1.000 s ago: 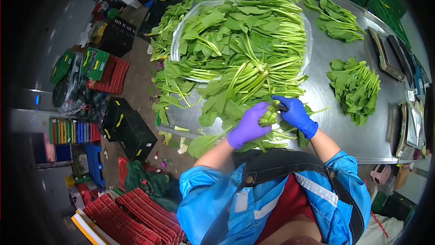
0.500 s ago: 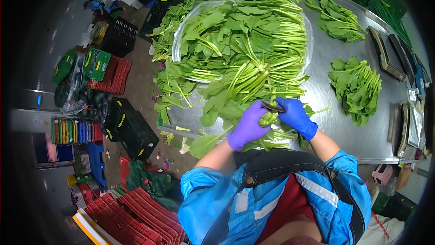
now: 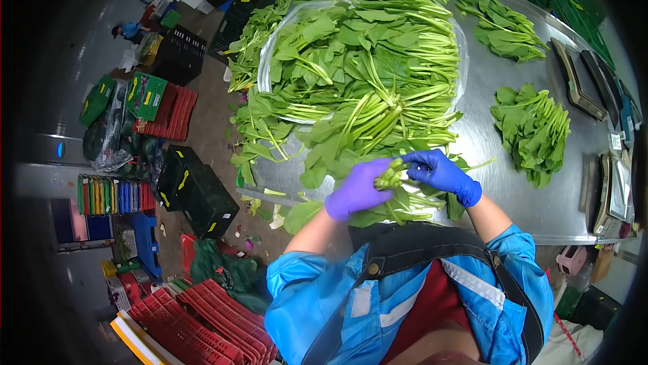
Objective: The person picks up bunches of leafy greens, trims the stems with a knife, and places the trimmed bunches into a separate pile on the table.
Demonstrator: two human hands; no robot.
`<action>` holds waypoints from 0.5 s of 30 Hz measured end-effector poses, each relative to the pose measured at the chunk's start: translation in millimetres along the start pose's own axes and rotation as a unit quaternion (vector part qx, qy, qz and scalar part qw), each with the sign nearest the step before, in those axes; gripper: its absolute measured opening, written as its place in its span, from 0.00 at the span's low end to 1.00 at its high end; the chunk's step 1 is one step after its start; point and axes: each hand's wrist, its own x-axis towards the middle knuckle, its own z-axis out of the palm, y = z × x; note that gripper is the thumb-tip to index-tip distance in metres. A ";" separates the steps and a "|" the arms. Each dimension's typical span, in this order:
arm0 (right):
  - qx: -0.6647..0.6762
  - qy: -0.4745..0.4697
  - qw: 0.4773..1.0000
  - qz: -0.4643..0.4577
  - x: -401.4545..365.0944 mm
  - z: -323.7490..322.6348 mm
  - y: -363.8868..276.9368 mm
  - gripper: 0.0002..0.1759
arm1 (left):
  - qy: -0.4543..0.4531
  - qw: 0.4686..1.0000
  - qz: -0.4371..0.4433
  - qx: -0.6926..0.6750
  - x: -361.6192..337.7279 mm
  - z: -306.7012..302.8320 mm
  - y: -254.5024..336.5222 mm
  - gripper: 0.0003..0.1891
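Note:
My left hand, in a purple glove, is wrapped round a bunch of leafy greens, its cut stem ends pointing right. Touching those stem ends are the fingers of my right hand, gloved in blue. They are bent closed round something dark that is mostly hidden. Beyond both hands a large heap of greens lies on the metal table, partly over a clear plastic liner. Two separate bunches rest on the right, one nearer and one farther.
Dark trays line the table's right edge. On the floor at left are black crates, a green crate and stacked red crates. Another person is far off at the upper left.
Both hands have shifted slightly; my left hand moved left and down. The dark blade-like thing seen between my hands before is now mostly hidden by my right fingers. The distant person has changed posture.

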 end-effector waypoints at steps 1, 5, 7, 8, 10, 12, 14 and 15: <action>0.018 -0.014 0.998 0.058 1.3 -2.9 7.5 0.15 | 0.095 0.992 0.034 0.071 -3.7 -0.2 -3.7 0.18; -0.238 0.123 0.950 0.161 25.1 -25.5 47.5 0.21 | 0.246 0.961 0.035 0.119 -17.8 -22.7 -8.0 0.11; -0.250 0.193 0.942 0.116 48.6 -32.2 56.2 0.24 | 0.221 0.970 0.060 0.079 -23.6 -35.0 3.4 0.09; -0.260 0.261 0.927 0.069 61.5 -34.7 60.5 0.27 | 0.197 0.976 0.085 0.039 -25.7 -39.0 7.3 0.08; -0.276 0.269 0.921 0.062 93.4 -37.9 77.9 0.28 | 0.149 0.986 0.080 -0.015 -27.2 -44.8 1.3 0.11; -0.307 0.255 0.915 0.064 106.1 -35.7 75.7 0.24 | 0.100 0.990 0.078 -0.068 -28.1 -47.2 -0.6 0.13; -0.275 0.214 0.936 0.055 99.8 -30.9 72.0 0.21 | 0.113 0.962 -0.004 -0.250 -29.8 -45.3 0.0 0.23; -0.243 0.171 0.953 0.051 91.1 -26.0 66.1 0.18 | 0.115 0.961 -0.005 -0.251 -29.5 -45.7 2.3 0.23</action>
